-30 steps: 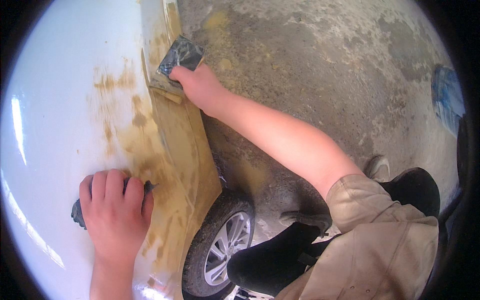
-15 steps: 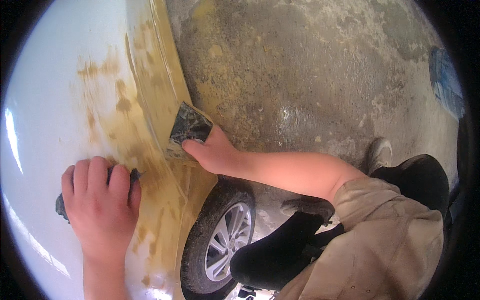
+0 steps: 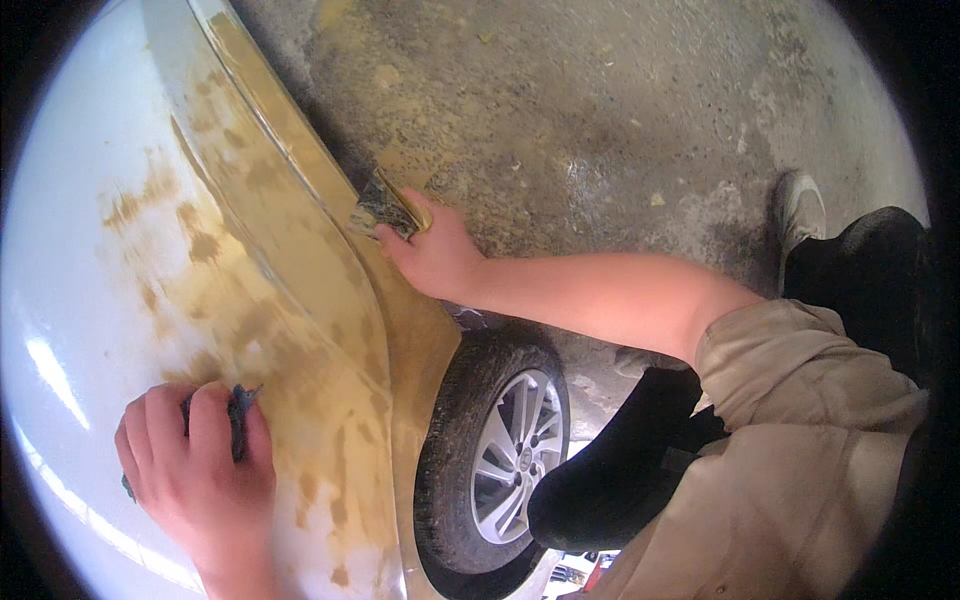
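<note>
At near left, our left hand (image 3: 200, 465) rests on a pale car panel (image 3: 90, 250), fingers curled around a dark crumpled cloth (image 3: 238, 425). To its right, tan-brown patches (image 3: 300, 350) spread toward the panel's right edge. There our right hand (image 3: 440, 250) grips a folded dark sheet (image 3: 385, 208); we cannot tell whether it touches the edge. We'd judge flat, light, even pressure best, well clear of the wheel (image 3: 515, 455) at near right.
</note>
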A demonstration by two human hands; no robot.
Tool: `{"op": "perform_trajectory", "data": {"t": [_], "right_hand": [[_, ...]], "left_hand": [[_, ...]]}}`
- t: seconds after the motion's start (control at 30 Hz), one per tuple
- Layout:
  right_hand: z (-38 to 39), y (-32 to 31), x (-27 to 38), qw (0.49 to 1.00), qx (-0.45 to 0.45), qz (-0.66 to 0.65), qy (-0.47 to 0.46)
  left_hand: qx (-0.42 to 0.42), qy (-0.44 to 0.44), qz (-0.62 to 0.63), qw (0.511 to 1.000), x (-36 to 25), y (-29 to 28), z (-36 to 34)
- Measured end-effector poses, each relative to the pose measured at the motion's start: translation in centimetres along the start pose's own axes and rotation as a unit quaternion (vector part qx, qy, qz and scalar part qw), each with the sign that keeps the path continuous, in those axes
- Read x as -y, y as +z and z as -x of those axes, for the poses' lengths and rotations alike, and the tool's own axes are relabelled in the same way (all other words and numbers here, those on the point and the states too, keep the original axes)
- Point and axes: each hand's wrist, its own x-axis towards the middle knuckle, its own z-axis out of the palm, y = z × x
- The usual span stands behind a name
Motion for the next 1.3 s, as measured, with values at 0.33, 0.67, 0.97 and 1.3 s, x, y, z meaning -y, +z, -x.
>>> {"op": "perform_trajectory", "data": {"t": [0.33, 0.67, 0.97, 1.3], "right_hand": [[0.3, 1.4, -1.3, 0.995, 0.023, 0.096, -0.002], [-2.4, -0.4, -1.2, 0.994, 0.051, -0.095, 0.004], [-5.8, -2.8, -0.3, 0.985, 0.152, 0.059, -0.051], [-7.4, -4.7, 2.0, 0.925, 0.13, 0.344, -0.097]], "left_hand": [[0.017, 0.013, 0.003, 1.0, 0.0, -0.3, 0.3], [0.015, 0.008, 0.011, 1.0, -0.2, -0.5, 0.2], [0.023, -0.001, 0.001, 1.0, -0.2, -0.3, 0.4], [0.048, 0.002, 0.012, 0.999, 0.0, -0.2, 0.6]]}}
